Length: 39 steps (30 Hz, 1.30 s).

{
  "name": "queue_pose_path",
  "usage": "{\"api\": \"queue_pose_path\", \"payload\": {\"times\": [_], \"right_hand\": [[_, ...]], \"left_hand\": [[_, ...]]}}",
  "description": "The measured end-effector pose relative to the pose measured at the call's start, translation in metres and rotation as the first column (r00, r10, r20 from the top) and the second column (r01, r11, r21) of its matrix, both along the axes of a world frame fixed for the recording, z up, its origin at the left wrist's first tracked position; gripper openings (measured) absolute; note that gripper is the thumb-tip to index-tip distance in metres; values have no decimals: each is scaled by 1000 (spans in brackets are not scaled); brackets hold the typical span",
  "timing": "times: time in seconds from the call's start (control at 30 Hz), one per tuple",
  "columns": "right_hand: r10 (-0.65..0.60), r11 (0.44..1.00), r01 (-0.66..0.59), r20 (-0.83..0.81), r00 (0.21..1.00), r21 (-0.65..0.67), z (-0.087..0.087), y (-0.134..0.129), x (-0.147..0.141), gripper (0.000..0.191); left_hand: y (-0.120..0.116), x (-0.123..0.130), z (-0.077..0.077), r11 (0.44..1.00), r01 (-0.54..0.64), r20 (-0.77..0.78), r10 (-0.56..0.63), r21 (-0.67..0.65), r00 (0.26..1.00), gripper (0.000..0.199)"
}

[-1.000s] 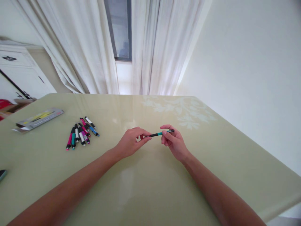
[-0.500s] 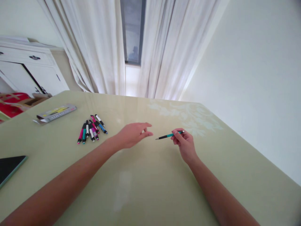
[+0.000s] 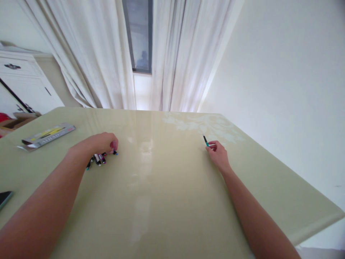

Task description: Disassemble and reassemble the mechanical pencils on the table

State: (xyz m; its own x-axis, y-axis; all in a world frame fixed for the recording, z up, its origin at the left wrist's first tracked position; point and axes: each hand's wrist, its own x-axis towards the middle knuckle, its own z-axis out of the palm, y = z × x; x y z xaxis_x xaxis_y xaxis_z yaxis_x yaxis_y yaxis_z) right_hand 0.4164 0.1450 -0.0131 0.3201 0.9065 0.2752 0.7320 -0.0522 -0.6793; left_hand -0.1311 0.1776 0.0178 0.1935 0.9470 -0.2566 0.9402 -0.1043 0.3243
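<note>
Over the pile of pens (image 3: 97, 159) on the left of the table is my left hand (image 3: 104, 142), its fingers curled downward. Its fingertips meet around a blue-and-black pen end (image 3: 115, 152), but what lies between them is hidden. Hand and wrist cover most of the pile; only several pen ends show, in white, purple, black and teal. On the right, my right hand (image 3: 218, 153) pinches a teal-and-black pen (image 3: 206, 140) between thumb and fingers. That pen's tip points up and away from me, towards the back of the table.
A crumpled silver-and-yellow pen box (image 3: 50, 136) lies open at the far left of the table (image 3: 161, 187). The corner of a dark flat object (image 3: 4, 198) juts in at the left edge. Curtains (image 3: 97, 54) hang behind, and a wall (image 3: 283, 90) runs along the right.
My left hand has moved left, from near the teal pen to the pile, and its fingers have closed. My right hand has turned its pen from pointing left to pointing away. The view has shifted right.
</note>
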Motion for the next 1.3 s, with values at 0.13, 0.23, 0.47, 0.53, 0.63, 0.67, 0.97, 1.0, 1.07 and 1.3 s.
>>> {"api": "queue_pose_path", "payload": {"times": [0.13, 0.23, 0.47, 0.53, 0.63, 0.67, 0.97, 1.0, 1.07, 1.3], "right_hand": [[-20, 999, 25, 142, 990, -36, -4, 0, 5, 17], [-34, 999, 38, 171, 985, -17, -6, 2, 8, 16], [327, 935, -326, 21, 945, 140, 13, -21, -46, 29], [601, 796, -606, -137, 787, 13, 14, -37, -75, 30], [747, 650, -758, -148, 649, -43, 10, -53, -103, 24], [756, 642, -766, -142, 639, -31, 9, -54, -107, 23], [472, 859, -505, -519, 713, 87, 0, -34, -84, 44], [466, 858, -507, -547, 696, 85, 0, -34, -84, 45], [483, 840, -538, -549, 682, 71, 1, -35, -85, 45], [584, 789, -611, -393, 711, 67, 3, -36, -85, 38]], "left_hand": [[-3, 28, 6, 998, 30, -9, -29, 47, 1000, 15], [-14, 73, 14, 975, 182, 115, -197, 131, 974, 9], [-63, 196, -9, 828, 355, 347, -517, 433, 782, 15], [-75, 213, -21, 778, 362, 307, -561, 514, 769, 13], [-83, 220, -35, 751, 303, 308, -553, 587, 774, 12], [-84, 219, -38, 747, 280, 312, -544, 603, 779, 12], [-79, 213, -38, 775, 20, 490, -420, 632, 764, 18], [-78, 213, -37, 783, 21, 503, -420, 622, 755, 18], [-78, 212, -35, 793, 25, 516, -419, 609, 747, 20], [-76, 207, -31, 885, -16, 563, -283, 466, 776, 34]]}}
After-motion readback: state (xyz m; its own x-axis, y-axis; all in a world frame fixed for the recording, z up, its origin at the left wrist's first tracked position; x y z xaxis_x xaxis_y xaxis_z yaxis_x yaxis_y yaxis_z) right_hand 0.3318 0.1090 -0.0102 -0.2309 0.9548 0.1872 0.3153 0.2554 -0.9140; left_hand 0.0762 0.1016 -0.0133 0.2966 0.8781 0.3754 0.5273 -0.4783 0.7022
